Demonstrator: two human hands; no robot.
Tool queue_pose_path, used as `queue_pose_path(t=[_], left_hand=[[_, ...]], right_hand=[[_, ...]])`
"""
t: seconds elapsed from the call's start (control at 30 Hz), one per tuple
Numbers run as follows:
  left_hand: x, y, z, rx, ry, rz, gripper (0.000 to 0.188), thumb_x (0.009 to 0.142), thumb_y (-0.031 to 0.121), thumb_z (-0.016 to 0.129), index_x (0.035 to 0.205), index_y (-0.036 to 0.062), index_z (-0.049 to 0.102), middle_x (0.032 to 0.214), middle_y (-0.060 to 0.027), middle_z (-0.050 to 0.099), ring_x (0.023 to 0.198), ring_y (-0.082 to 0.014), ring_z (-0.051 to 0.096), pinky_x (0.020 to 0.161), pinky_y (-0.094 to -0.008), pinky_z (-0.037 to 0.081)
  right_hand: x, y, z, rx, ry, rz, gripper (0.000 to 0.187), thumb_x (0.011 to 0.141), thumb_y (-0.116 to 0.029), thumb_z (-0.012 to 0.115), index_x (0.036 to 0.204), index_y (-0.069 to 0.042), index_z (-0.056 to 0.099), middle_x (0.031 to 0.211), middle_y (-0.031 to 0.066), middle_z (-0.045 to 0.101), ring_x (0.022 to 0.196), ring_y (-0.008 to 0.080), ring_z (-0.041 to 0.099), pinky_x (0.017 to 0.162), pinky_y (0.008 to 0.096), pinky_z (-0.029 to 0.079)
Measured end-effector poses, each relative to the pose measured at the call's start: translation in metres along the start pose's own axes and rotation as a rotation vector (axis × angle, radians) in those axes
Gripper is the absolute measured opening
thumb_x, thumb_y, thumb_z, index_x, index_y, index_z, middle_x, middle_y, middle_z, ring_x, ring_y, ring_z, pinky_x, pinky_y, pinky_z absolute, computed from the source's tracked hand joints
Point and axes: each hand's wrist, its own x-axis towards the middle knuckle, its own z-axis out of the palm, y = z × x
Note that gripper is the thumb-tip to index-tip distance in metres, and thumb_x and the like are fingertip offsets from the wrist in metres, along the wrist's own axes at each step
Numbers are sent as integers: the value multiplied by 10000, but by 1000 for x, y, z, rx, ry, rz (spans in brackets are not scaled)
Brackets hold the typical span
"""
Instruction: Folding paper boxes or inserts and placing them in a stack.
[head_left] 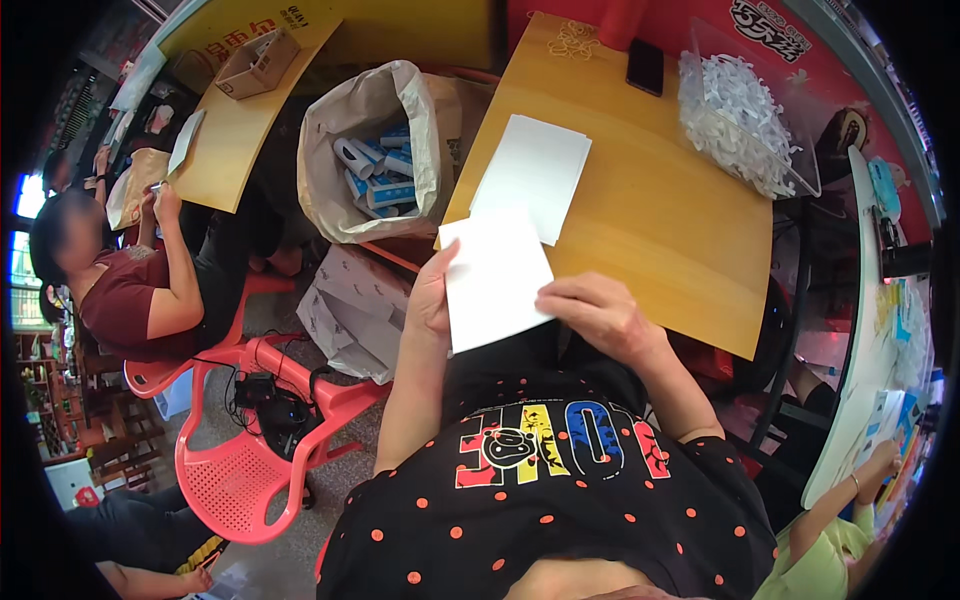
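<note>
A white rectangular card (495,285) is held tilted above the near left edge of the wooden table, in front of my body. My left hand (435,290) grips its left side, with the thumb lying over the face and the other fingers behind. At its right edge my right hand (603,315) closes its fingertips on the card. Just beyond, a loose stack of white sheets (540,170) lies on the table, partly covered by the card. Whether I hold one card or several layers I cannot tell.
A clear bin of white curled strips (735,110) and a dark phone (646,68) sit on the wooden table (660,220). Left of it stands a paper sack (320,180) holding blue-and-white rolled pieces. Red chairs (235,485) and a seated person (150,280) are farther left.
</note>
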Motion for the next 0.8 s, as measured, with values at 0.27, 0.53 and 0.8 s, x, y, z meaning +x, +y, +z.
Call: queue_pose_path(t=[0.27,0.53,0.8], left_hand=[[-26,-19,38,579,25,287,281,797,-118,530,1022,-31,674,1228,-193,573,1044,-242,614,906,-331,489],[-47,-15,70,1699,-438,789,266,716,-72,594,939,6,717,1241,-232,553,1203,-342,512,1003,-375,405],[-53,-30,54,1545,191,932,271,839,-48,552,1102,-25,615,1184,-180,581,1018,-251,616,819,-309,510]], right_hand=[[-26,-10,-23,754,177,732,69,798,-41,679,843,12,676,834,38,642,796,106,578,732,239,442],[-26,20,1,1134,294,939,99,819,-93,666,859,-7,695,1035,94,661,932,131,595,857,262,448],[-25,23,4,691,440,806,90,824,-44,663,879,20,696,881,55,672,814,102,593,733,224,465]])
